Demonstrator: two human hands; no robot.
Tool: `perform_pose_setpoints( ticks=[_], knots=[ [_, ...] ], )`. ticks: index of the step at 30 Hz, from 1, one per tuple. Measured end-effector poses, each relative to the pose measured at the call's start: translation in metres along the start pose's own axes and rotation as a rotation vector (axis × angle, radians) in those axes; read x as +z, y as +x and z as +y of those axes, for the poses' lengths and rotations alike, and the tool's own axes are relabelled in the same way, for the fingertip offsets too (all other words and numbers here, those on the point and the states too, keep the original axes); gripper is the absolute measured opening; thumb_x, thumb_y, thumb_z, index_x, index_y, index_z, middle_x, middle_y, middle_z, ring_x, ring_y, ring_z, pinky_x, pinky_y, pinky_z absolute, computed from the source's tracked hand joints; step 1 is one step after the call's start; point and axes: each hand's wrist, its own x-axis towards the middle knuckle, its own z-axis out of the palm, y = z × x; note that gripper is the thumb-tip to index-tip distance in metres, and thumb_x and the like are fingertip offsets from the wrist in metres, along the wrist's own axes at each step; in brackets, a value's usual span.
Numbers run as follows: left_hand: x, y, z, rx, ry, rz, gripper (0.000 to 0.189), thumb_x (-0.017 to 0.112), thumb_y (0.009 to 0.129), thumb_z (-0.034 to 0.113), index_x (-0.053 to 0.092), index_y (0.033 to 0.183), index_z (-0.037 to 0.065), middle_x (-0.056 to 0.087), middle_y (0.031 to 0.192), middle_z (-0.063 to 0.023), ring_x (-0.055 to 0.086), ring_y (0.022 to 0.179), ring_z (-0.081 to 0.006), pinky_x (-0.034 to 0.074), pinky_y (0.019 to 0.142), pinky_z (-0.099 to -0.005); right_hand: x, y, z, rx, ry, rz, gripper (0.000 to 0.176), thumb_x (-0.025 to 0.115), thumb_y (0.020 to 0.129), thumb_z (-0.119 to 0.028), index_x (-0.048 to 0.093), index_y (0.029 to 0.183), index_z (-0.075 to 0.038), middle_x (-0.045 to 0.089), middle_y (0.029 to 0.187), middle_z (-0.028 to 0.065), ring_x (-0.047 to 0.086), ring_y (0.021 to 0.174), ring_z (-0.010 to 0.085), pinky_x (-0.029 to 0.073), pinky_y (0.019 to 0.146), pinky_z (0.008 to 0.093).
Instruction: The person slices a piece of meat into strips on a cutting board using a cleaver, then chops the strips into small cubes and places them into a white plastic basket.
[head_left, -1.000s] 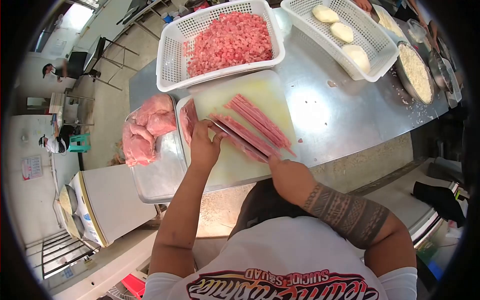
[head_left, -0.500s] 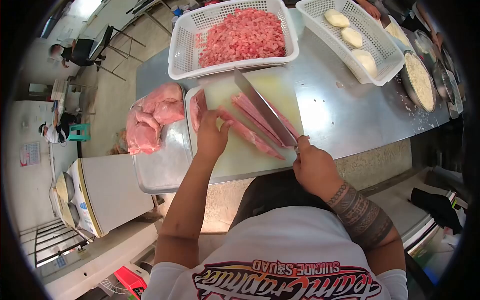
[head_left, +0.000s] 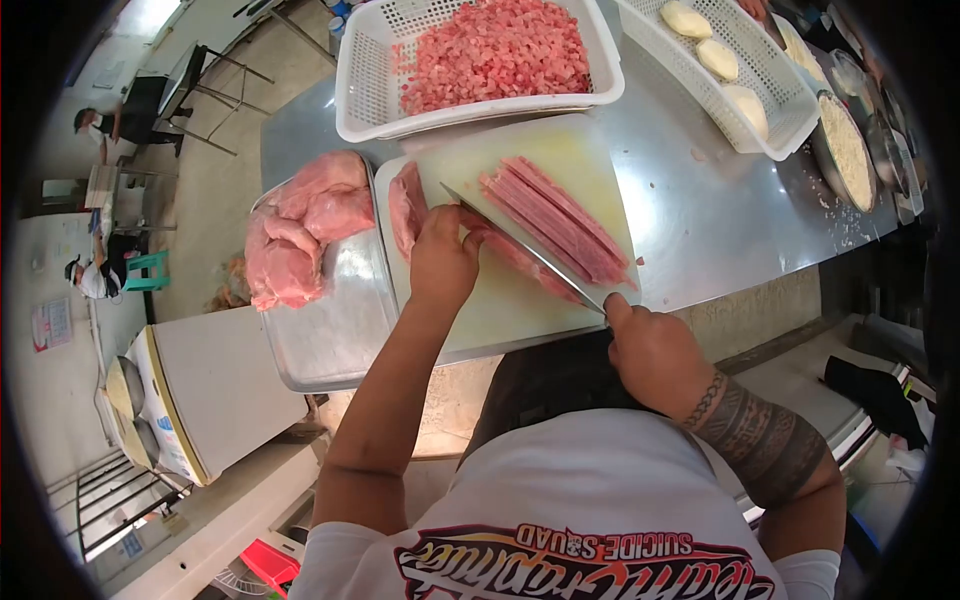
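Observation:
My right hand [head_left: 655,350] is wrapped round the handle of a long kitchen knife [head_left: 548,264]. Its blade lies slantwise along a strip of raw meat [head_left: 530,268] on the pale cutting board [head_left: 475,315]. With curled fingers, my left hand [head_left: 445,255] grips the far end of that strip, close beside the blade. A bundle of long cut meat strips [head_left: 555,220] lies to the right of the knife. Left of my left hand is a thicker slab of meat [head_left: 406,208], partly hidden by the hand.
Large raw meat pieces [head_left: 310,225] sit on a metal tray [head_left: 340,345] at the left. Behind the board stands a white basket [head_left: 370,120] of diced meat. Another basket [head_left: 690,95] holds pale rounded pieces, near a bowl of pale shreds [head_left: 845,150].
The knife has moved left, from over the strip bundle to the single strip. The cut strips now lie together at the right, and my left hand has closed on the single strip.

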Motion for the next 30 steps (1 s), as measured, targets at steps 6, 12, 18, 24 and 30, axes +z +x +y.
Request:
perform_pose_setpoints(
  ticks=[6, 12, 18, 24, 30],
  knots=[
    [-0.003, 0.001, 0.003, 0.055, -0.011, -0.034, 0.036, 0.08, 0.089, 0.011, 0.062, 0.12, 0.006, 0.072, 0.103, -0.0113, 0.07, 0.102, -0.0368, 0.058, 0.082, -0.0489, 0.005, 0.017, -0.009, 0.04, -0.009, -0.041, 0.018, 0.059, 0.092, -0.003, 0.054, 0.109, -0.002, 0.066, 0.08, 0.0178, 0.07, 0.068, 0.0374, 0.057, 0.061, 0.0479],
    [0.001, 0.0, -0.003, 0.051, -0.001, -0.029, 0.036, 0.081, 0.088, 0.009, 0.062, 0.118, 0.005, 0.072, 0.103, -0.0111, 0.07, 0.098, -0.0368, 0.057, 0.081, -0.0479, 0.011, 0.045, -0.02, 0.008, 0.052, 0.015, 0.02, 0.057, 0.091, -0.002, 0.054, 0.111, -0.001, 0.068, 0.078, 0.0191, 0.071, 0.071, 0.0393, 0.057, 0.063, 0.0512],
    [0.006, -0.003, -0.007, 0.026, 0.037, -0.016, 0.03, 0.08, 0.088, 0.007, 0.061, 0.11, 0.0, 0.068, 0.101, -0.0175, 0.068, 0.097, -0.0424, 0.055, 0.084, -0.0515, 0.035, 0.092, -0.039, 0.058, 0.131, 0.054, 0.015, 0.053, 0.096, -0.004, 0.055, 0.11, -0.001, 0.072, 0.079, 0.0225, 0.074, 0.076, 0.0413, 0.058, 0.065, 0.0546],
    [0.005, 0.0, -0.002, 0.095, -0.032, 0.045, 0.029, 0.081, 0.086, 0.003, 0.06, 0.107, -0.001, 0.067, 0.102, -0.0188, 0.065, 0.103, -0.0425, 0.053, 0.087, -0.0505, 0.004, 0.087, -0.043, 0.068, 0.102, 0.04, 0.02, 0.054, 0.094, -0.001, 0.053, 0.113, 0.002, 0.071, 0.079, 0.0243, 0.073, 0.077, 0.0439, 0.058, 0.069, 0.0548],
    [0.005, -0.002, 0.002, 0.045, -0.105, 0.051, 0.029, 0.083, 0.084, 0.004, 0.061, 0.104, 0.0, 0.068, 0.103, -0.0169, 0.066, 0.101, -0.0409, 0.053, 0.086, -0.05, -0.006, 0.027, -0.031, 0.078, 0.029, -0.052, 0.027, 0.058, 0.091, -0.002, 0.054, 0.117, 0.001, 0.07, 0.083, 0.0229, 0.073, 0.079, 0.0413, 0.058, 0.068, 0.0527]
  ],
)
